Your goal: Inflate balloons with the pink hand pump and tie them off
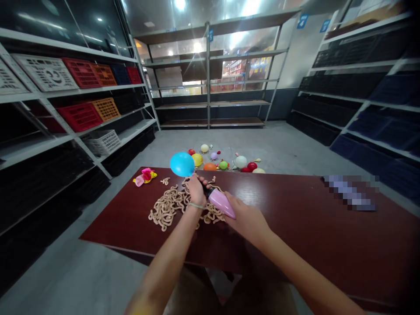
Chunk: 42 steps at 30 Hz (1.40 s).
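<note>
A partly filled blue balloon (182,164) points away from me above the far edge of the table. My left hand (197,188) is closed around the balloon's neck, where it meets the black end of a pink-purple hand pump (222,203). Behind the fingers, the joint between neck and nozzle is hidden. The pump's wide pink end lies in my right hand (244,218), fingers wrapped round it from the right. Under and beside my left hand spreads a heap of tan, curly, worm-like pieces (164,208).
On the dark red table (282,227), flat pink and yellow balloons (145,176) lie at the far left. A blurred purple item (349,193) rests at the right. Inflated balloons (241,162) are scattered on the floor beyond. Shelves with crates (80,116) stand around.
</note>
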Each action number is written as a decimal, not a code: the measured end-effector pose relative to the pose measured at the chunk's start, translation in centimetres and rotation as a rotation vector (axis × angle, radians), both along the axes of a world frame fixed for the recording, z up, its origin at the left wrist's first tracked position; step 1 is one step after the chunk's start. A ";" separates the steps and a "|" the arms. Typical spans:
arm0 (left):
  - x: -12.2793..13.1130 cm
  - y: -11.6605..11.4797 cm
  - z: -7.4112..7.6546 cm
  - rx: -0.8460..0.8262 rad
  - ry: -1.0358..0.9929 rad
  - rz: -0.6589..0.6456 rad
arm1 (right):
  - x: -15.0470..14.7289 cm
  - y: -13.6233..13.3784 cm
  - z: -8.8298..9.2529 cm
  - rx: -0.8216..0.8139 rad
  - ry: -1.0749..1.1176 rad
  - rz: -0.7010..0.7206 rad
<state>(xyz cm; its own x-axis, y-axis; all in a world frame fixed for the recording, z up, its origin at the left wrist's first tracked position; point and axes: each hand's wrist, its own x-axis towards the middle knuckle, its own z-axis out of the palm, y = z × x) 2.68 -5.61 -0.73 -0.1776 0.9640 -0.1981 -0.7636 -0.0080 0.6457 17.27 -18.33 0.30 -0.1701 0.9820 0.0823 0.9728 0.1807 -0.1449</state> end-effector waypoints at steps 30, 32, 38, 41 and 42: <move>-4.5 5.4 -2.0 -0.004 0.169 0.385 | 7.5 9.8 -6.5 0.337 -0.184 -0.020; -5.4 5.4 -1.9 0.009 0.177 0.441 | 7.3 9.8 -6.5 0.321 -0.180 -0.046; -3.0 4.2 -1.7 0.047 0.189 0.394 | 3.3 8.6 -6.8 0.266 -0.099 -0.021; -0.6 3.6 -2.0 0.056 0.190 0.272 | 2.0 7.9 -7.1 0.272 -0.050 -0.034; -0.1 3.6 -2.1 0.058 0.183 0.230 | 1.9 7.7 -7.1 0.278 -0.047 -0.026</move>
